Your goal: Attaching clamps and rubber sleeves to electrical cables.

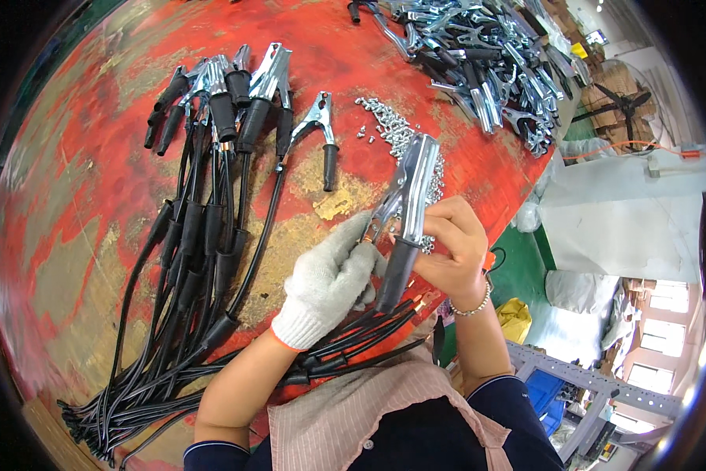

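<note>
My left hand (327, 276), in a white knit glove, grips a metal battery clamp (417, 180) with one black handle sleeve, near a copper cable lug (370, 234). My bare right hand (453, 243) is closed from the other side of the clamp. Its thumb and fingertips pinch close to the lug, but the clamp hides what they hold. Beyond my hands lies a heap of small silver screws (392, 125). To the left, several clamps (266, 74) with black sleeves are joined to black cables (188, 259). More cables with bare copper lugs (423, 301) lie under my forearms.
A large pile of loose clamps (478, 59) covers the far right of the worn red tabletop (125, 86). Past the table's right edge are a green floor (518, 263), a yellow bag (514, 320), a black fan (626, 104) and a grey metal frame (596, 381).
</note>
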`<state>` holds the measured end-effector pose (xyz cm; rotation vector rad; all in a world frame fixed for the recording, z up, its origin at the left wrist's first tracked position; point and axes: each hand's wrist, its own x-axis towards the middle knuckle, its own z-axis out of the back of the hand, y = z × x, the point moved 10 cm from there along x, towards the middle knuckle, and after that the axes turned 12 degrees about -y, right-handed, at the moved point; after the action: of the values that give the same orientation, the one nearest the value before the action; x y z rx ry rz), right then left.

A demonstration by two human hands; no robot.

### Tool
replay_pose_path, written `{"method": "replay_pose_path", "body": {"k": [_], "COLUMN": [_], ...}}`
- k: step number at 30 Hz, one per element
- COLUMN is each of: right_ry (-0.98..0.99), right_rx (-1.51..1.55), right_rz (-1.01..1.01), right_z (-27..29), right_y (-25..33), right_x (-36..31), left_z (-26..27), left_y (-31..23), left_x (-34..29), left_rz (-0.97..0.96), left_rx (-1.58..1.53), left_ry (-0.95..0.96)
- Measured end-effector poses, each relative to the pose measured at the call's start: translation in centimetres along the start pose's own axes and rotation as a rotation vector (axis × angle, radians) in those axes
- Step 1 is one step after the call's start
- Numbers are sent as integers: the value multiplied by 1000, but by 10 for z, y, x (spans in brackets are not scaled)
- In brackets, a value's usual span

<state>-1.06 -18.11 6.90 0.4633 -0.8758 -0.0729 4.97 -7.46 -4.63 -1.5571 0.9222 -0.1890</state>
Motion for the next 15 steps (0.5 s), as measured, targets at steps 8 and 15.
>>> {"method": "replay_pose_path", "body": {"k": [8, 15], "right_ry": [49, 18], "right_rx": [-86, -43], "right_rz": [65, 21], "right_z": [-16, -15], "right_y": [16, 14], "right_x": [5, 4], "left_z": [3, 3], "left_y": [-8, -14], "left_x": [0, -2], "left_rz": [-105, -82], "left_rx": [86, 116], "left_ry": [-24, -23]}}
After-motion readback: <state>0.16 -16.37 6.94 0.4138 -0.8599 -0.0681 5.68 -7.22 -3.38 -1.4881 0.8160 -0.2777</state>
